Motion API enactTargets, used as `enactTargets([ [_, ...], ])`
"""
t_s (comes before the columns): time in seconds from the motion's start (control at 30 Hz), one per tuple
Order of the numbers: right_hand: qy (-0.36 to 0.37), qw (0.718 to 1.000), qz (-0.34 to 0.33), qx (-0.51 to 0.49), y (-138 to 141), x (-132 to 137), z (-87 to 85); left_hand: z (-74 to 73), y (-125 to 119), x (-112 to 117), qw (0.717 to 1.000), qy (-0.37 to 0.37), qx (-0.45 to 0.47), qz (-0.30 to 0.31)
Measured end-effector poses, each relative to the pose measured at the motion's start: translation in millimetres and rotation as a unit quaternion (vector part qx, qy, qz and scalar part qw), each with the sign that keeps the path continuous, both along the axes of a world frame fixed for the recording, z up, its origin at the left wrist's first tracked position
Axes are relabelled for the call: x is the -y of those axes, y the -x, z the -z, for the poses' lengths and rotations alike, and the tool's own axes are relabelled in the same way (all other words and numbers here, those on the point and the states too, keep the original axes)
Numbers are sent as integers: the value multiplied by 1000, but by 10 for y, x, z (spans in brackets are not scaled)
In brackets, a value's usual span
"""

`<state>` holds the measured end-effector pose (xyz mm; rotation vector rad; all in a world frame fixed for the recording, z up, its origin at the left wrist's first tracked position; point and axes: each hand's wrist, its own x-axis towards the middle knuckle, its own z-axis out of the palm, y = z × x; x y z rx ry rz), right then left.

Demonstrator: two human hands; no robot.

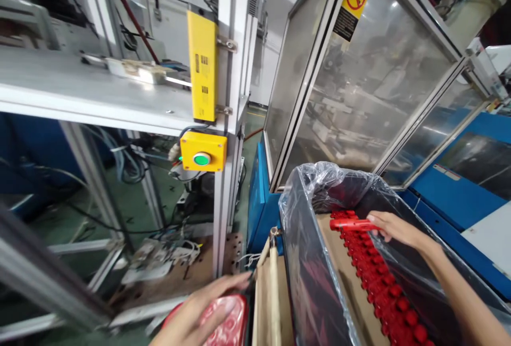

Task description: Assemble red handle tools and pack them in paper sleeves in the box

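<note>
My right hand (395, 230) reaches into a plastic-lined bin (307, 218) and holds a long red plastic part (351, 224) by its right end. Below that hand, a dense row of red moulded plastic parts (383, 282) lies along a cardboard sheet (339, 261) inside the bin. At the bottom of the view, my left hand (203, 316) lies over a red, glossy bundle (225, 324), apparently wrapped in plastic. Its grip is hard to judge, and the frame's lower edge cuts off the bundle. Upright cardboard strips (273, 298) stand between my hands.
A grey metal frame with a shelf (80, 82) stands left, carrying a yellow safety sensor (202, 66) and a yellow box with a green button (203, 150). Glass guard panels (359, 85) and a blue machine base (451, 197) stand behind the bin.
</note>
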<state>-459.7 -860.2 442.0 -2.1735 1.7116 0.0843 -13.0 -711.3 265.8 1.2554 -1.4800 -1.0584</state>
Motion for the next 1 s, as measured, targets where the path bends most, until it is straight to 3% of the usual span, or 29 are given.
enactTargets([
  [0.07,-17,994,-31,106,-178,-286,-380,-296,182,179,997,-6,-59,55],
  [0.13,-49,985,-66,154,-481,-520,-635,-592,366,345,988,0,-128,90],
  [0.2,-86,977,-117,156,-852,-677,-749,-801,520,453,977,4,-179,118],
  [0.27,-106,966,-186,144,-1227,-756,-752,-899,612,477,962,-24,-214,165],
  [0.37,-101,950,-271,121,-1696,-782,-670,-907,603,372,934,-79,-241,252],
  [0.43,-90,944,-299,103,-1928,-768,-624,-883,510,254,917,-108,-266,277],
  [0.7,-72,922,-370,84,-2585,-700,-580,-857,-12,-120,933,-93,-310,159],
  [1.0,-130,895,-397,154,-3119,-766,-559,-627,-348,-396,893,-95,-428,103],
])
